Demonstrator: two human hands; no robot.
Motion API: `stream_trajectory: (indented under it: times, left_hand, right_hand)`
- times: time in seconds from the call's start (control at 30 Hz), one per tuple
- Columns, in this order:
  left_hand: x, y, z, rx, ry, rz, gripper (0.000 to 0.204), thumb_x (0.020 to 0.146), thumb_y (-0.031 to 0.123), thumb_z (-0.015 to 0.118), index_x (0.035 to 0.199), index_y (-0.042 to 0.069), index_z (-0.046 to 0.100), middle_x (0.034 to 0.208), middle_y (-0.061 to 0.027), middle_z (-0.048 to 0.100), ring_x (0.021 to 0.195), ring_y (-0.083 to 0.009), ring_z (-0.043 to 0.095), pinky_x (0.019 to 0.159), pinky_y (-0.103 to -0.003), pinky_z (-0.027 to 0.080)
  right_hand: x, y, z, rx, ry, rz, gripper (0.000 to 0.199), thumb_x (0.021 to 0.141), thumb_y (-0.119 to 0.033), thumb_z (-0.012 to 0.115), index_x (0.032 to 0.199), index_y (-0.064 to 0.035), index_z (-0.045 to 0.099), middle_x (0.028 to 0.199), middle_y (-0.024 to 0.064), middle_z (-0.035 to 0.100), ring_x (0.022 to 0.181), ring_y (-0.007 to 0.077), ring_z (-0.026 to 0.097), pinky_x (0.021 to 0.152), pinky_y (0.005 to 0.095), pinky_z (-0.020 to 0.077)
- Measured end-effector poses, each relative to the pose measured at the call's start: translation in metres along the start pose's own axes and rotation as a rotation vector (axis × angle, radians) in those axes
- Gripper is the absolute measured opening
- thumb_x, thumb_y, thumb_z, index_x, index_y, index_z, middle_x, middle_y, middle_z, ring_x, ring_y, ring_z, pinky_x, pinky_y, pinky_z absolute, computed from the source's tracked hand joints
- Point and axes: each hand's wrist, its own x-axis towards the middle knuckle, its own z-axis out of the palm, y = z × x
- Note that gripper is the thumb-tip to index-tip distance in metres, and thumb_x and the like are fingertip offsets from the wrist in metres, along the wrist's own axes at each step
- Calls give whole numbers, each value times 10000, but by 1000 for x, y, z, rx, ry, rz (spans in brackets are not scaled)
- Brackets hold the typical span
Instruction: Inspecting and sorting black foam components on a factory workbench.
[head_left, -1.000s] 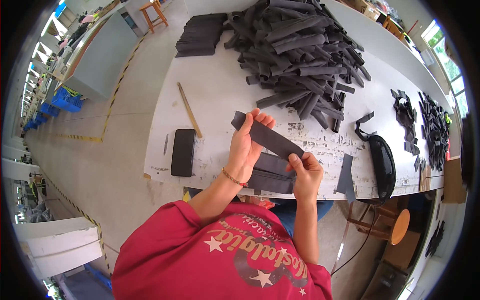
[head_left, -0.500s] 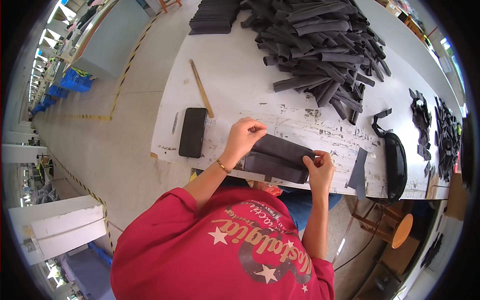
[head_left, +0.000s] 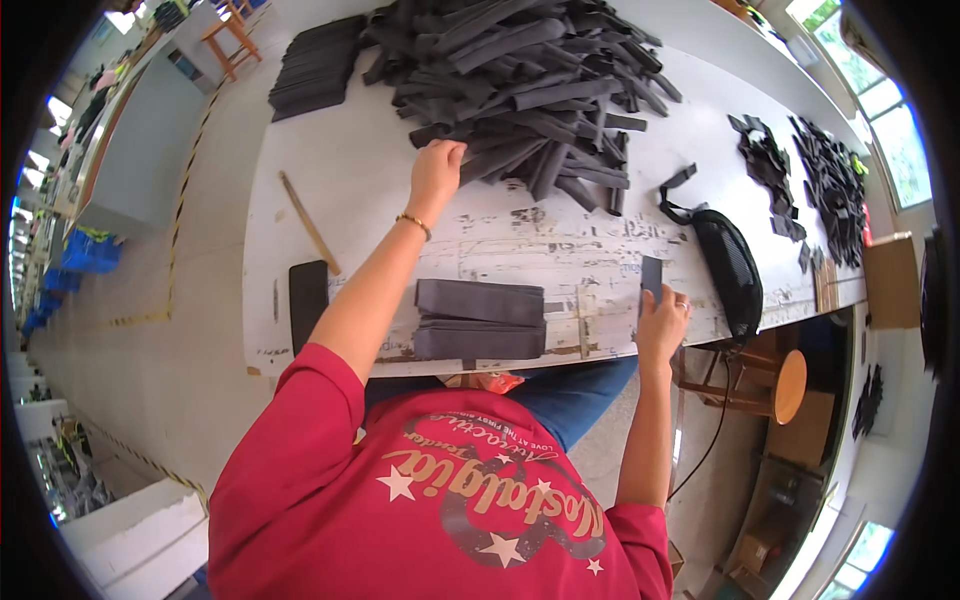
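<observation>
Two dark folded fabric strips lie side by side near the table's front edge. My left hand reaches forward to the near left edge of a big heap of black fabric strips. Its fingers are closed, and what they pinch, if anything, is hidden. To the right, my right hand has its thumb and fingers closed on a flat grey piece, just above the tabletop or touching it.
A neat stack of black strips stands at the far left. A wooden stick and a black phone lie at left. A black mesh pouch and smaller black scraps are at right. A wooden stool stands beyond the front edge.
Both hands have left the folded fabric, which now lies flat on the table. My left hand has moved forward to the heap; my right hand has taken hold of the grey piece. The view has shifted.
</observation>
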Motion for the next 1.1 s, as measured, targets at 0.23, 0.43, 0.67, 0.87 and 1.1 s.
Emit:
stream_trajectory:
  times: [0.23, 0.43, 0.67, 0.87, 1.1]
  left_hand:
    - [-9, -2, 22, -51, -415, -298, 211, 798, 208, 703, 906, 28, 722, 842, -146, 712, 783, -269, 677, 706, -363, 516]
    - [-37, 20, -14, -554, -625, -708, 186, 801, 151, 755, 930, 32, 693, 836, -23, 675, 732, -100, 610, 658, -228, 487]
    - [-74, 78, -68, -1178, -443, -731, 188, 783, 58, 764, 855, 30, 593, 852, -108, 674, 852, -230, 690, 790, -346, 564]
    - [-85, 79, -72, -1232, -246, -845, 217, 812, 59, 744, 958, 28, 587, 911, -124, 680, 896, -251, 688, 780, -356, 573]
    - [-95, 87, -62, -1395, -167, -984, 200, 880, 131, 691, 1001, 14, 583, 940, -119, 668, 924, -256, 688, 786, -382, 588]
  right_hand:
    - [-1, 3, 24, -285, -295, -178, 235, 846, -57, 556, 1051, 37, 622, 1015, 151, 612, 974, 294, 568, 841, 375, 487]
    - [10, 9, 11, 91, -149, -267, 249, 842, 49, 518, 1071, 13, 607, 1006, 181, 627, 975, 367, 587, 839, 410, 488]
    - [25, -74, -39, 958, -222, -49, 248, 892, 58, 480, 1130, -4, 514, 937, 141, 571, 866, 234, 557, 806, 317, 438]
    - [-7, -137, -69, 934, -432, -210, 321, 810, -49, 714, 1035, -21, 487, 980, 162, 543, 871, 320, 535, 781, 375, 445]
    - [-21, -144, -75, 915, -369, -274, 486, 790, -45, 717, 1238, -27, 528, 1060, 168, 575, 959, 361, 556, 825, 426, 454]
